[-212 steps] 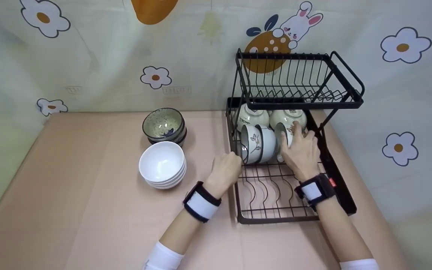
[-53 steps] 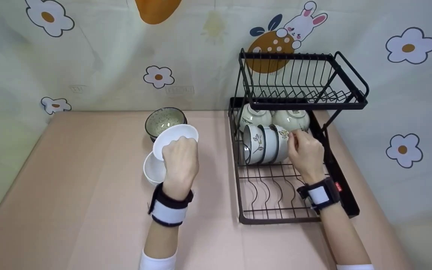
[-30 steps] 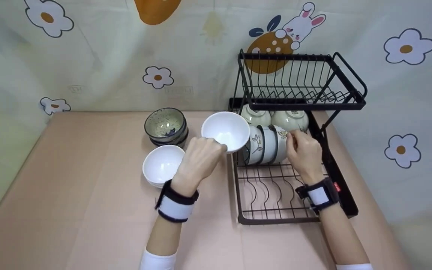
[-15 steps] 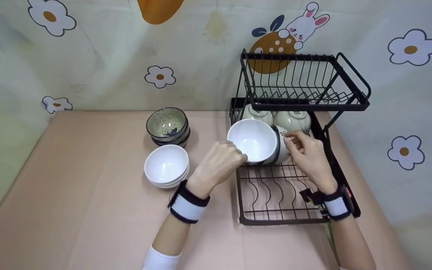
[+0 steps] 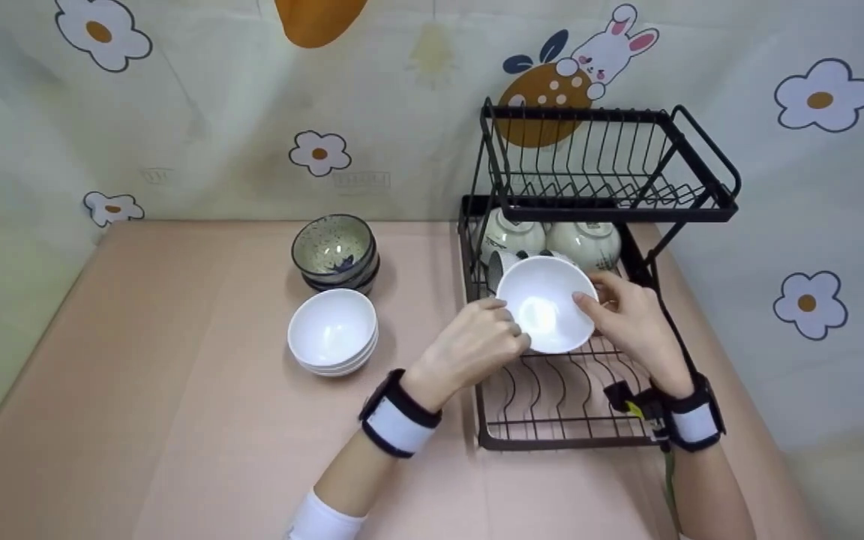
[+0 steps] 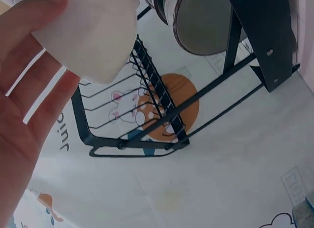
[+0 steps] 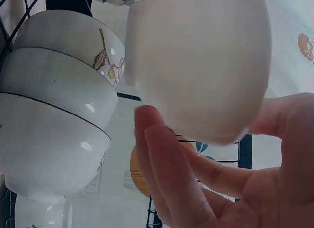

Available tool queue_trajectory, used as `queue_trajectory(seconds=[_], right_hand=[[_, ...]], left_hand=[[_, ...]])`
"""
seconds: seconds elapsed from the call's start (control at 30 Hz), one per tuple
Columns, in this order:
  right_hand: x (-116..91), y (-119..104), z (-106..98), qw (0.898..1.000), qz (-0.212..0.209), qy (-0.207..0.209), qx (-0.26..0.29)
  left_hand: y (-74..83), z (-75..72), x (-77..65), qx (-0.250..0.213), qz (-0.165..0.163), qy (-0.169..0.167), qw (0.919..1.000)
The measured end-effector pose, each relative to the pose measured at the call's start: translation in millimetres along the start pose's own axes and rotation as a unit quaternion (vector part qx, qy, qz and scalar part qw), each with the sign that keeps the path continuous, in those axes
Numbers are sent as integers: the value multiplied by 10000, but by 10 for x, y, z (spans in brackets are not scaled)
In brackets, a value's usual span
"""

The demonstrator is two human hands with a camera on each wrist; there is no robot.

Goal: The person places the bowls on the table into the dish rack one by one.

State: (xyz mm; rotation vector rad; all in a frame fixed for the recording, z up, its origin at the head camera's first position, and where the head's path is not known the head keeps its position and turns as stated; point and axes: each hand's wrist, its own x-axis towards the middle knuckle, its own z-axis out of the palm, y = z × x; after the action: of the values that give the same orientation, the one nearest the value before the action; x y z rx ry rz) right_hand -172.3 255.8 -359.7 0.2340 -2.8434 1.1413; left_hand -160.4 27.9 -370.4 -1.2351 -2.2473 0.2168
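A plain white bowl (image 5: pixel 541 319) is held over the lower tier of the black dish rack (image 5: pixel 572 444), its inside facing the head camera. My left hand (image 5: pixel 473 349) grips its left rim. On the right rim, my right hand (image 5: pixel 633 319) pinches it, thumb inside and fingers behind. The right wrist view shows those fingers against the outside of the bowl (image 7: pixel 201 61). Several leaf-patterned bowls (image 7: pixel 54 139) stand on edge in a row, partly hidden behind the white bowl in the head view. More white bowls (image 5: pixel 333 330) are stacked on the table left of the rack.
Behind the white stack stands a stack of speckled dark-rimmed bowls (image 5: pixel 332 247). Two pale bowls (image 5: pixel 584 244) sit upside down at the rack's back. The upper tier (image 5: pixel 616 206) overhangs them. A patterned cloth (image 5: pixel 214 112) covers the wall behind.
The left hand lifted a white bowl from the stack and carried it right to the rack. The right hand let go of the patterned bowls and took hold of the white bowl's right rim.
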Motion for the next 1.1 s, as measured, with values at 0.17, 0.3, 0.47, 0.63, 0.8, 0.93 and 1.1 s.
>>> queue_trajectory(seconds=[0.17, 0.3, 0.47, 0.63, 0.8, 0.93, 1.1], right_hand=[[22, 46, -17, 9999, -10, -30, -135], [31, 70, -34, 9996, 69, -124, -252], [35, 99, -37, 9996, 113, -164, -220], [34, 112, -39, 9996, 153, -193, -141], [33, 111, -57, 9996, 175, -20, -215], [26, 112, -90, 9988, 163, 285, -365], [23, 129, -151, 9981, 203, 424, -408]], left_hand=[[77, 32, 39, 251, 287, 140, 9992], [102, 47, 52, 275, 409, 265, 9984], [111, 69, 66, 255, 375, 301, 9985], [112, 75, 72, 218, 268, 301, 9989], [98, 55, 70, -187, 108, 241, 9995], [88, 64, 60, -614, -308, 455, 9966], [90, 92, 51, -819, -952, 739, 9893]])
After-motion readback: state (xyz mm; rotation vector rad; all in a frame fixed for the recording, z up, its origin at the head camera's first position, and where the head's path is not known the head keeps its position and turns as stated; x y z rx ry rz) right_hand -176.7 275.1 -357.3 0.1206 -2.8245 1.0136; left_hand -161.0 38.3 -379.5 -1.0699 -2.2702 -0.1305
